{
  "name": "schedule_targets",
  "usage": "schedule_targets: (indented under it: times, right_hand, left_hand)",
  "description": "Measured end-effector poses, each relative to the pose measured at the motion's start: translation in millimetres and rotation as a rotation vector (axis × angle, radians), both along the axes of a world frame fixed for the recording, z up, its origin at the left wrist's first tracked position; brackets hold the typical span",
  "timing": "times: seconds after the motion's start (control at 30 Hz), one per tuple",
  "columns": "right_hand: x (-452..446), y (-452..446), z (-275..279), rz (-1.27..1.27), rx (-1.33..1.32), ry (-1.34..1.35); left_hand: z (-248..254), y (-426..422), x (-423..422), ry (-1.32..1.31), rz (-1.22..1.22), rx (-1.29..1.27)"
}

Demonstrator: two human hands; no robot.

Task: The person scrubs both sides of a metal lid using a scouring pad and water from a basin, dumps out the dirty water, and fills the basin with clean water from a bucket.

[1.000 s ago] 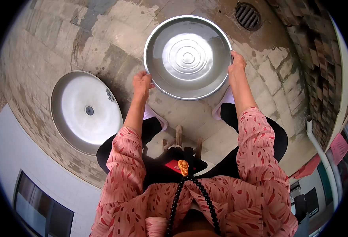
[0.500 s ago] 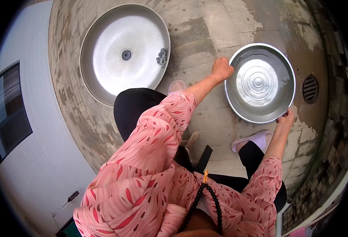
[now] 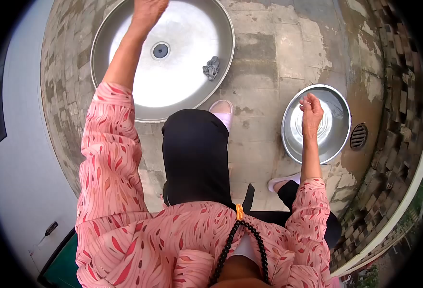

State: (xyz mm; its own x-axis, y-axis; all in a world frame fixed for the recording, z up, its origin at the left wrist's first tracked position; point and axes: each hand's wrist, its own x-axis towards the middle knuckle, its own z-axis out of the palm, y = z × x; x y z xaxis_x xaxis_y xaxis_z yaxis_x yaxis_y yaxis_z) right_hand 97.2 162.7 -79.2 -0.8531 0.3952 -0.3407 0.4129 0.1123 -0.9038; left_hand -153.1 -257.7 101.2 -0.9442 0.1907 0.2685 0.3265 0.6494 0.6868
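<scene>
A large round metal pan [image 3: 192,98] with a dark round centre lies at upper left. A crumpled grey rag or scourer [image 3: 211,68] rests inside it, near its right side. My left hand [image 3: 149,12] reaches over the pan's far part; the top edge of the view cuts off its fingers. At right stands a smaller metal basin [image 3: 335,144] with ringed marks on its bottom and what looks like water in it. Above this basin is my right hand [image 3: 311,115], its fingers loosely bent and somewhat apart, with nothing visible in them.
A floor drain [image 3: 359,137] sits just right of the basin on the wet, patchy paving [image 3: 254,77]. My feet wear pale slippers [image 3: 222,108]. A brick wall [image 3: 389,115] runs along the right, a white wall [image 3: 24,120] along the left.
My right hand has let go of the basin's near rim and is now above the basin. My left hand has left the basin's rim and swung left over the large pan.
</scene>
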Motion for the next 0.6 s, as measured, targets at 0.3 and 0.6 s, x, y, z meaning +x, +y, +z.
schedule_targets:
  times: [0.3,0.6]
  right_hand:
    - [-94,-270,-6,0.843,0.679,0.168]
    - [-107,-300,-81,1.304,1.103,0.038]
  left_hand:
    - [-85,-305,237,-0.564,1.25,0.093]
    - [-153,-324,274,-0.562,1.004,1.074]
